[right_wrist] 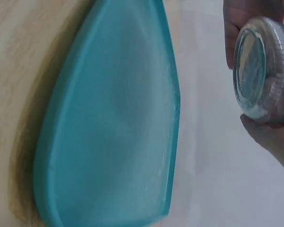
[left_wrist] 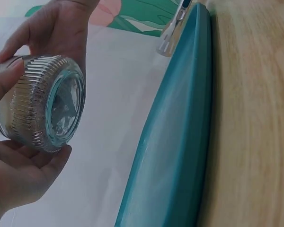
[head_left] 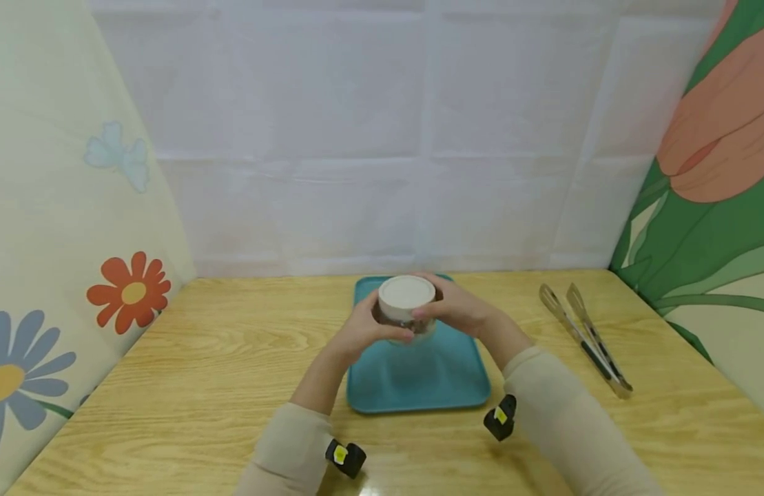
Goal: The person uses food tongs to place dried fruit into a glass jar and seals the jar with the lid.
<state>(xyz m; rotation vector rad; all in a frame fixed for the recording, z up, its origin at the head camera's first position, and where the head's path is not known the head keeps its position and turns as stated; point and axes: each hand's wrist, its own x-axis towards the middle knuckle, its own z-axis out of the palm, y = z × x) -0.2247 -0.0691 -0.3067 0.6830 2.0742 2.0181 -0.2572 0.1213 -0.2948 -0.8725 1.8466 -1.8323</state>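
Observation:
A ribbed clear glass jar [left_wrist: 31,101] with a white lid [head_left: 407,292] is held up over a blue tray [head_left: 413,393]. My left hand [head_left: 359,326] grips the jar's side, its thumb across the front of the glass. From the other side my right hand [head_left: 461,308] holds the jar high up, with a fingertip at the lid's edge. In the right wrist view the jar's round base [right_wrist: 251,68] hangs apart from the tray. What is inside the jar cannot be made out.
Metal tongs [head_left: 586,337] with dark grips lie spread on the wooden table [head_left: 245,358], right of the tray. A white sheet [head_left: 357,138] hangs behind the table. Flower-patterned cloths stand at both sides.

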